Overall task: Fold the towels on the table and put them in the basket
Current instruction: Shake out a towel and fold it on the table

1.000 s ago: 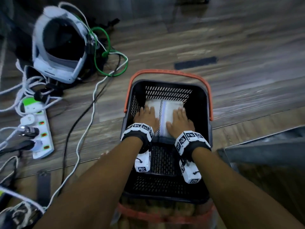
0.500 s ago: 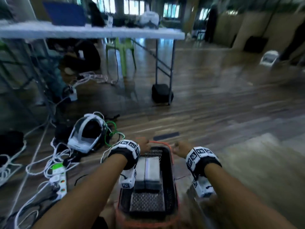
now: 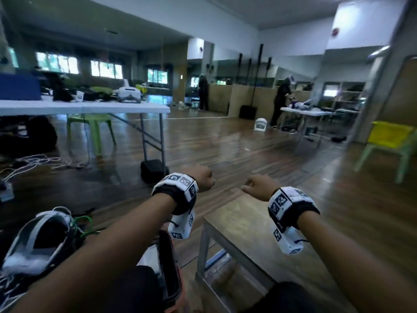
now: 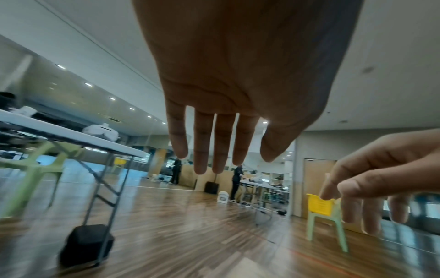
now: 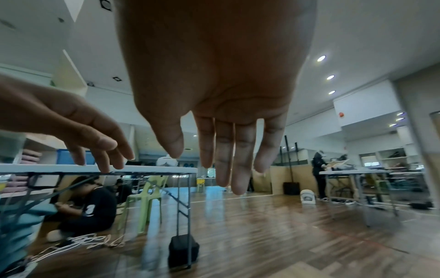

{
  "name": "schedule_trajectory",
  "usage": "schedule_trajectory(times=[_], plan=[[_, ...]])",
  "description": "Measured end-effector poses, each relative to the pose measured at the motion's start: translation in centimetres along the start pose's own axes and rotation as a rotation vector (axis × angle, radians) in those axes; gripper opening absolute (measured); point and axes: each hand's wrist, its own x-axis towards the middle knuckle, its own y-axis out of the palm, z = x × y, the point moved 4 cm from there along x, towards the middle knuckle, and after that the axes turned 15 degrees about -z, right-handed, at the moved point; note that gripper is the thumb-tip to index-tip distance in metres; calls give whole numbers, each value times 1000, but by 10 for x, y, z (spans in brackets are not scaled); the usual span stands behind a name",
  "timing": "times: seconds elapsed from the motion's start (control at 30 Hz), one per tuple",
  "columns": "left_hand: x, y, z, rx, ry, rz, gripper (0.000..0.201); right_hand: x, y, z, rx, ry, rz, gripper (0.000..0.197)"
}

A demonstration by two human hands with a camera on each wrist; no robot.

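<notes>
Both hands hang in the air in front of the person, apart from each other and touching nothing. The left hand is empty; the left wrist view shows its fingers straight, slightly spread and pointing down. The right hand is equally empty, fingers loosely extended.

The basket sits below and behind the left hand, beneath the left forearm. A pale patch inside it is probably a folded towel, but blur prevents confirmation. The near desk lies below the right hand and between the two forearms; its visible surface carries no towel.

Judged step: return from the basket to the desk for the next towel, if any remains. To do this well, bring both hands over the desk with fingers relaxed, take the towel by two adjacent corners, and lay it flat before the first fold.

View differences: only the head view shows the basket, the near desk and the headset on the floor, left of the left forearm. The wrist views alone confirm finger posture. The right wrist view alone shows a seated person beneath the far table.
</notes>
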Motion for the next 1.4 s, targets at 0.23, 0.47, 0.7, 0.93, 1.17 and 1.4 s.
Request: schedule_trajectory(times=[0.23,0.47,0.7,0.93,1.17,1.4], plan=[[-1,-5,-117,-109,257,-6,37,-87,-53,-82,-25,233,-87,29],[-18,8,-232,-270,484,45,41,-189,-93,-148,-59,486,-176,30],[-51,30,-335,-339,714,73,39,-294,-125,-205,-198,729,-187,32],[-86,54,-402,-356,858,170,40,-368,-120,-242,-193,900,-204,30],[-105,111,-443,-353,924,295,33,-405,-78,-281,-107,961,-165,27],[-112,189,-464,-309,925,374,37,-404,1,-329,-6,973,-88,27]])
